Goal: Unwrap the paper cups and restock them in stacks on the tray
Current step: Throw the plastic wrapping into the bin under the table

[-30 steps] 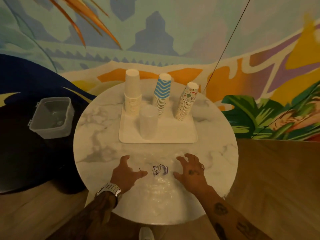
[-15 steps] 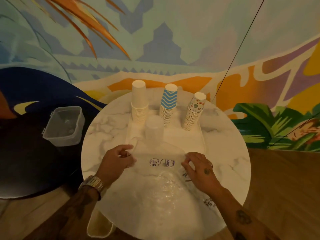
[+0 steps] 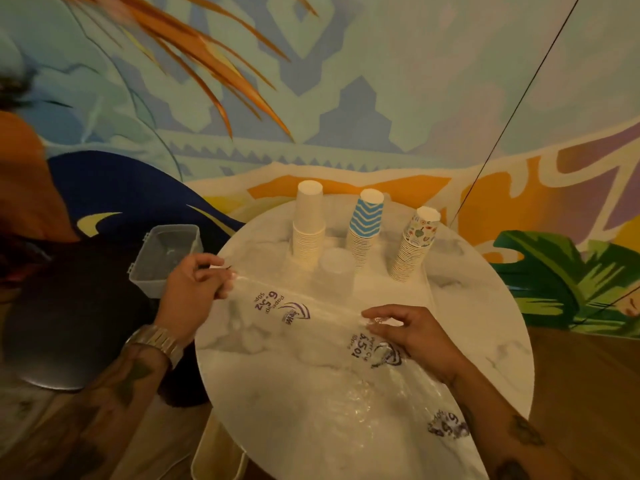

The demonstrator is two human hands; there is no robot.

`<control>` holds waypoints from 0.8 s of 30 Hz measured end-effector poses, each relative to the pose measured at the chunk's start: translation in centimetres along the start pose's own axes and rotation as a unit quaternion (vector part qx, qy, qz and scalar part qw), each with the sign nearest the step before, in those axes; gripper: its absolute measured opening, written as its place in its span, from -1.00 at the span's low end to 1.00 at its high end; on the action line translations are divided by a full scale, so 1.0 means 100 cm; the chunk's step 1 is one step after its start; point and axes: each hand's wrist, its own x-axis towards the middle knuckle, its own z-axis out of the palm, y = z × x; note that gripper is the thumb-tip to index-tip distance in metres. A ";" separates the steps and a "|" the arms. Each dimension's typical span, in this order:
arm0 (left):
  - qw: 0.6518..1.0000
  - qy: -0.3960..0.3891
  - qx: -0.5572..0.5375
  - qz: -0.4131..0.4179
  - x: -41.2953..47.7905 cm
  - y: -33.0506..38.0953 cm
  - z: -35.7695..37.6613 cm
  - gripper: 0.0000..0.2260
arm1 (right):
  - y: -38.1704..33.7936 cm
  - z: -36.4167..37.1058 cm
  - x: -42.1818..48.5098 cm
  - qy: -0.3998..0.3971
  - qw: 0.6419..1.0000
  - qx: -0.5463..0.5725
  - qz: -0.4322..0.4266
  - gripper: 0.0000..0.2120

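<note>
A clear plastic wrapper (image 3: 311, 344) is held stretched over the round marble surface (image 3: 485, 306). Its top edge is pinched at one end by the closed left hand (image 3: 194, 289) and pressed near the middle by the loosely curled fingers of the right hand (image 3: 412, 332). Purple print is seen on the wrapper: a swirl logo with "6.5oz" and "50pcs" can be read, the rest being blurred. On the tray (image 3: 391, 289) beyond the wrapper, four upside-down stacks are set: white cups (image 3: 308, 230), blue zigzag cups (image 3: 365, 230), patterned cups (image 3: 415, 244) and a translucent stack (image 3: 334, 271) in front. A clear plastic box (image 3: 162, 254) is seen to the left.
</note>
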 end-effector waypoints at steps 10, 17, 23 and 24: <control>0.994 0.003 -0.089 -0.066 -0.013 0.014 -0.046 -0.78 | -0.017 0.050 0.012 -0.145 0.983 0.095 0.058 -0.55; 0.956 -0.036 -0.282 -0.074 -0.021 0.021 -0.073 -0.45 | -0.036 0.111 0.019 -0.212 0.973 0.070 0.052 -0.86; 0.964 -0.146 -0.155 -0.160 -0.056 -0.004 -0.053 -0.56 | -0.058 0.156 0.025 -0.146 0.983 0.112 0.014 -0.86; 0.967 -0.128 -0.142 -0.168 -0.059 -0.008 -0.048 -0.59 | -0.060 0.162 0.026 -0.142 0.984 0.108 0.008 -0.86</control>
